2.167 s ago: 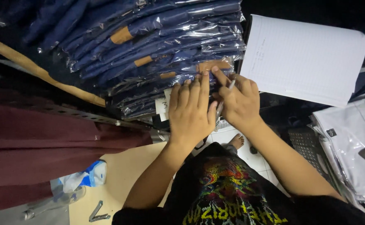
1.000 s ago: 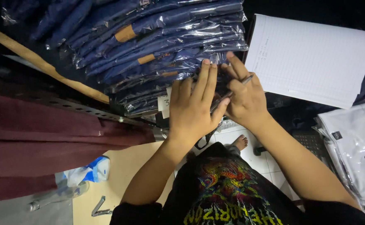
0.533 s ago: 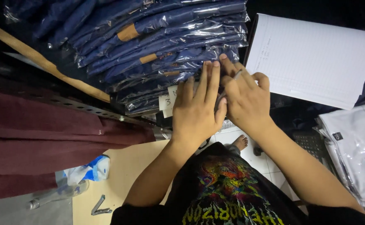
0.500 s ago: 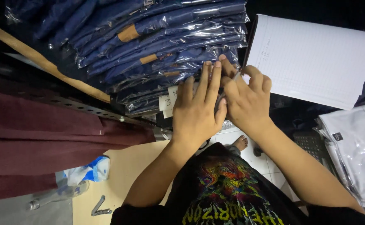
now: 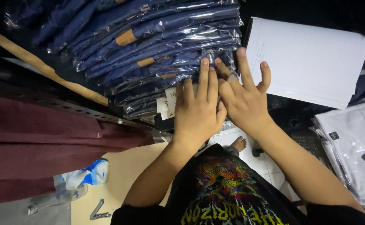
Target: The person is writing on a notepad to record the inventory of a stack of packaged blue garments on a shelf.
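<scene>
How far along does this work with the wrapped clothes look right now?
Done: the dark blue folded garments in clear plastic bags already sit stacked on the shelf. In hand: the left hand and right hand press flat against the stack's lower edges. Untouched: the white bagged garments beside them and the open white gridded notebook.

stack of navy folded garments [image 5: 157, 46] in clear plastic bags, lying on shelf.
</scene>
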